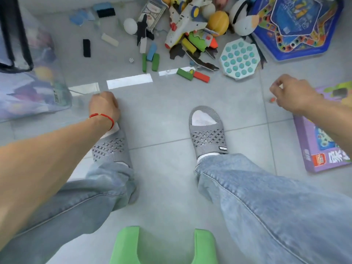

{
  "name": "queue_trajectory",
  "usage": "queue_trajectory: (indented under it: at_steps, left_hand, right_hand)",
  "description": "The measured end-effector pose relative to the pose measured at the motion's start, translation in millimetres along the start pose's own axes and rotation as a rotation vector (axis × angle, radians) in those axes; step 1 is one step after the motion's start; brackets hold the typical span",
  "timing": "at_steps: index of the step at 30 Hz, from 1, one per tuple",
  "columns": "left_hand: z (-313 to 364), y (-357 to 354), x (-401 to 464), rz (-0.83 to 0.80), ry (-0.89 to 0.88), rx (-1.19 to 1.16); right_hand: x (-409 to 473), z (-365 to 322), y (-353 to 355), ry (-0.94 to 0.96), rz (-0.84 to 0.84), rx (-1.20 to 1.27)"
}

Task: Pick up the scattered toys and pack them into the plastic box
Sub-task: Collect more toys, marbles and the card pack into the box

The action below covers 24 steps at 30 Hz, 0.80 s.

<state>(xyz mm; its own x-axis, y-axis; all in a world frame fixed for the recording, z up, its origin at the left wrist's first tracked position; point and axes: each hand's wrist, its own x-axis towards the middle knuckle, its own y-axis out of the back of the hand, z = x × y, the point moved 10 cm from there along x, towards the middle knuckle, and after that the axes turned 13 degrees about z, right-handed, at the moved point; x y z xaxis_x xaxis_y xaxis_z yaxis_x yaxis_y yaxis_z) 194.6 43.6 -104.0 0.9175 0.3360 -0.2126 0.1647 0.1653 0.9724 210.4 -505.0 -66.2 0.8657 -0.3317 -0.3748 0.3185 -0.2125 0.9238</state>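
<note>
We judge the job partly done: the clear plastic box (28, 77) at the far left already shows coloured shapes through its wall, but most toys are still on the floor (162, 115). Taking the box as our landmark, the main pile lies well to its right at the top of the view: a white toy plane (182, 21), an orange ball (218, 22), a penguin plush (243, 20), a blue game board (297, 25), a teal bubble pad (239, 58), and loose green, red and black blocks nearer the box. A purple game box (322, 134) lies farthest from it.

Our left hand (103, 105), just beside the box, has its fingers curled under; we cannot tell whether it holds anything. Our right hand (291, 92), far from the box, hangs loosely curled, seemingly holding nothing, near a small orange piece (272, 100).
</note>
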Motion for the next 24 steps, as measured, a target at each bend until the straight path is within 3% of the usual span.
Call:
queue_trajectory:
  at_steps: [5,8,11,13,16,17,19,21,24]
  left_hand:
    - [61.9,7.0,-5.2,0.017,0.004,-0.372]
    - [114.4,-19.2,-24.1,-0.197,0.201,-0.764]
    - [172.7,-42.4,-64.9,-0.532,0.536,-1.157]
    - [209.5,-49.4,-91.7,-0.711,0.694,-1.315]
    - [249.6,-60.3,-110.9,-0.882,0.760,-1.427]
    - [260.7,-62.2,-115.1,-0.959,0.759,-1.488]
    - [273.7,-64.2,-119.1,-1.107,0.808,-1.644]
    - [272.0,-64.6,-118.3,-1.176,0.849,-1.748]
    - [262.3,-69.1,-105.7,-1.153,0.843,-1.832]
  right_hand:
    - [0.3,35.1,-41.1,-0.203,0.080,0.062]
    - [7.7,44.4,-54.5,-0.236,0.117,0.072]
    - [0.4,27.4,-49.4,-0.244,0.116,0.259]
    - [-16.7,-21.5,-45.8,-0.178,0.058,0.510]
    - [-52.9,-124.0,-33.5,0.053,-0.018,0.804]
    - [-68.0,-157.1,-27.9,0.168,-0.051,0.789]
    - [-91.1,-201.4,-22.2,0.390,-0.068,0.518]
    - [-100.8,-217.6,-18.0,0.536,0.021,0.288]
    - [-105.6,-230.9,-10.9,0.686,0.138,0.174]
